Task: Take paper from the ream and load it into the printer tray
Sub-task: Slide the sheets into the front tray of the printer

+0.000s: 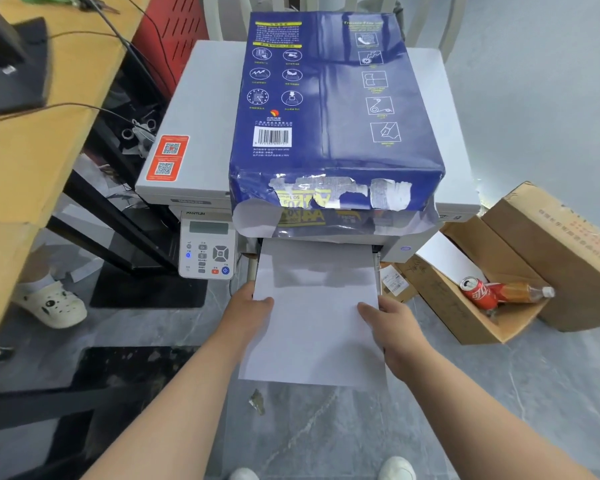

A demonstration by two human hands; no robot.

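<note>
The far edge of the white paper stack [314,306] disappears under the torn flap of the blue ream [329,109], so the printer tray itself cannot be made out. The left hand [252,311] and right hand [394,327] pinch the stack's side edges, thumbs on top. The grey printer [194,150] reads "PANTUM" above its control panel [207,249]; the glossy wrapper's small print is illegible.
</note>
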